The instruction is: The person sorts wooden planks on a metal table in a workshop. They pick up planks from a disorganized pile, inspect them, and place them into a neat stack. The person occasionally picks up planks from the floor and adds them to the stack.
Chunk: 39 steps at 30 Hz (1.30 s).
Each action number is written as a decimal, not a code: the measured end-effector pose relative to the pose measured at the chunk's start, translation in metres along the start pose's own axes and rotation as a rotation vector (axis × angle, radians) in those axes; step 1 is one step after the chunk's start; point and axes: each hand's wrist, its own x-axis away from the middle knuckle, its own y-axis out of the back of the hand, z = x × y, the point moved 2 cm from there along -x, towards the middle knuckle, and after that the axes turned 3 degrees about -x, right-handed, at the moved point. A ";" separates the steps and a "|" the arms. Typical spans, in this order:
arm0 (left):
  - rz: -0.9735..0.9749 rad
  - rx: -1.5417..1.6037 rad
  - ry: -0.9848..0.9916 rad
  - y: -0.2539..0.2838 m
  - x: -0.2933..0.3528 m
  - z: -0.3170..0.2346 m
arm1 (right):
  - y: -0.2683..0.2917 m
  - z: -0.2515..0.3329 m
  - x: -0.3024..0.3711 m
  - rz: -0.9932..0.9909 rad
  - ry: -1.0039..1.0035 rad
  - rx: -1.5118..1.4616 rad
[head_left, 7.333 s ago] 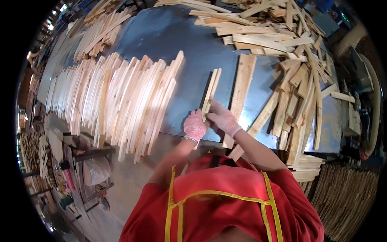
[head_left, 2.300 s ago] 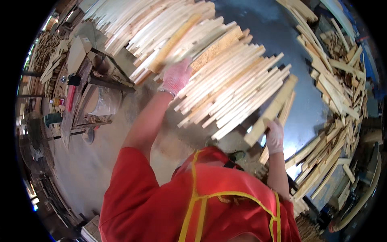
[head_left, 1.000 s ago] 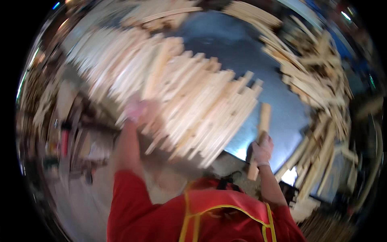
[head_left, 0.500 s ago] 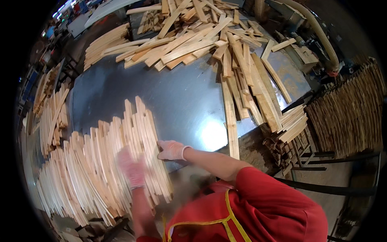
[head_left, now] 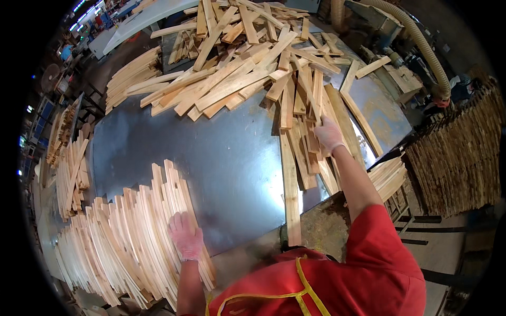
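Observation:
My left hand [head_left: 185, 237], in a pale pink work glove, rests with fingers stretched out on the right side of a row of wooden strips [head_left: 134, 226]. These strips stand tightly side by side, their far ends uneven. Off to the right, my gloved right hand [head_left: 330, 136] is closed round the near end of a wooden slat [head_left: 310, 94]. That slat slants away into a loose pile of wooden slats [head_left: 237, 73], which lie crisscrossed at the far side. My palm and the slat's very end are partly hidden.
Both groups lie on a dark, shiny metal table [head_left: 221, 158]. One long slat [head_left: 291, 195] juts past its near edge. Stacked timber [head_left: 458, 158] stands at the right, below a ribbed hose [head_left: 421, 42]. More strips [head_left: 134, 73] are stacked at the far left.
My right hand has left the right side of the strip row, reached right and far, and taken hold of a slat in the pile. My left hand stays on the row, now flat.

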 end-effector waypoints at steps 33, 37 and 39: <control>0.024 0.148 0.048 0.029 -0.012 -0.011 | -0.047 0.026 -0.040 0.093 -0.180 -0.209; 0.042 0.194 0.126 0.012 -0.002 0.001 | 0.001 0.057 0.063 0.240 0.544 0.228; 0.027 0.218 0.118 0.015 0.003 0.002 | -0.013 0.011 0.124 0.177 0.623 0.102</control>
